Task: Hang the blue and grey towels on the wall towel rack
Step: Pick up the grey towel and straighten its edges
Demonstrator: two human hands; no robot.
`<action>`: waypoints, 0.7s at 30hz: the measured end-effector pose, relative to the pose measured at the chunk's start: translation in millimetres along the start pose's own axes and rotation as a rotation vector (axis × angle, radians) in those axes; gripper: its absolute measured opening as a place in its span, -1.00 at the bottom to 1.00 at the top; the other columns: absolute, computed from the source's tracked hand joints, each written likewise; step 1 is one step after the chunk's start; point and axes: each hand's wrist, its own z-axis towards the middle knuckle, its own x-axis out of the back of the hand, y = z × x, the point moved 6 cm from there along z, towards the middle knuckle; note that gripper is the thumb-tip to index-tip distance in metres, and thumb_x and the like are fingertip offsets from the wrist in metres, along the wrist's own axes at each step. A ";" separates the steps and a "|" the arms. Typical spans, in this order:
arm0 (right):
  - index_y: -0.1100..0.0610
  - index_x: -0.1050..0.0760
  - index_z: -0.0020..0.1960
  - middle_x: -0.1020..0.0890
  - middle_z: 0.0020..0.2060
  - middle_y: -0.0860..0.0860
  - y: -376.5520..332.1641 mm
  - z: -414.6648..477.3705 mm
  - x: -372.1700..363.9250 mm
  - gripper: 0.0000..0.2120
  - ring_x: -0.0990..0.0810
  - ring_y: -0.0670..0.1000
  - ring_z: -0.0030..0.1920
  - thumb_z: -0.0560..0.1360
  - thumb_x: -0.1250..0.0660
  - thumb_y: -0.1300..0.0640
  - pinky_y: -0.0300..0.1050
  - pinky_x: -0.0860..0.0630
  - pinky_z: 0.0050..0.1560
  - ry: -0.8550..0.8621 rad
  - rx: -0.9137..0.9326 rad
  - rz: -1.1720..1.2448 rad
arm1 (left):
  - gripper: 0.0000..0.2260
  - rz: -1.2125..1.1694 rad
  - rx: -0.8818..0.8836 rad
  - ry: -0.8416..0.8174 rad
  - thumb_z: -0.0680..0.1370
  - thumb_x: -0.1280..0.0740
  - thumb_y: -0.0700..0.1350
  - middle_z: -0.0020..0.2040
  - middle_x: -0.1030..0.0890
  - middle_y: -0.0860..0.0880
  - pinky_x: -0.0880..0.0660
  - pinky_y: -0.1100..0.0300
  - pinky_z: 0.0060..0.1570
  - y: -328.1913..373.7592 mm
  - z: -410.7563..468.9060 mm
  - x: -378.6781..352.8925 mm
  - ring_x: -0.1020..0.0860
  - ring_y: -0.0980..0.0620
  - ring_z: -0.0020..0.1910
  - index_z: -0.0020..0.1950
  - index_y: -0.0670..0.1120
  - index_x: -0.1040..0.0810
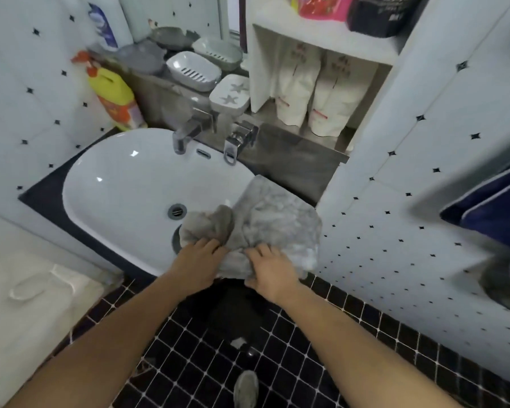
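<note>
The grey towel [273, 222] lies crumpled on the right edge of the sink [115, 184]; I grasp it with my left hand [199, 265] and right hand [273, 270].

Mottled grey towel [277, 219], white sink [121, 184], navy towel [495, 213], black-tiled floor [321, 363].

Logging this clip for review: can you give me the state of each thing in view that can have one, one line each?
grey towel: bunched on the sink's right rim, not hung.
blue towel: draped at the right wall, blurred.
left hand: closed on the grey towel.
right hand: pressed on the grey towel; grip unclear.
sink: drain open, no water visible.
tap: no water running.
white soap dish: empty.
</note>
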 end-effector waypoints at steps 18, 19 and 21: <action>0.12 -0.54 -0.17 -0.66 -0.19 0.05 119.8 -153.0 197.0 -0.80 -0.60 0.03 -0.16 0.59 -0.27 0.06 -0.09 -0.50 -0.13 0.571 -0.285 1.267 | -0.77 -0.857 0.107 0.464 0.65 -0.17 -0.01 -0.07 -0.61 -0.05 -0.37 0.16 -0.11 125.9 81.6 242.3 -0.54 -0.02 -0.06 0.03 -0.11 -0.54; 0.15 -0.56 -0.13 -0.68 -0.13 0.07 128.1 -173.5 211.2 -0.78 -0.63 0.05 -0.11 0.55 -0.28 0.01 -0.05 -0.53 -0.06 0.602 -0.259 1.313 | -0.79 -0.883 0.090 0.483 0.64 -0.18 -0.05 -0.10 -0.61 -0.07 -0.37 0.15 -0.14 146.6 86.7 263.7 -0.53 -0.03 -0.09 -0.02 -0.14 -0.54; 0.19 -0.51 -0.15 -0.63 -0.16 0.05 145.6 -217.1 236.7 -0.70 -0.58 0.05 -0.13 0.52 -0.30 -0.06 -0.04 -0.49 -0.07 0.689 -0.207 1.307 | -0.77 -0.935 0.059 0.531 0.61 -0.20 -0.05 -0.16 -0.60 -0.12 -0.40 0.12 -0.16 190.5 93.0 305.4 -0.52 -0.05 -0.15 -0.11 -0.17 -0.52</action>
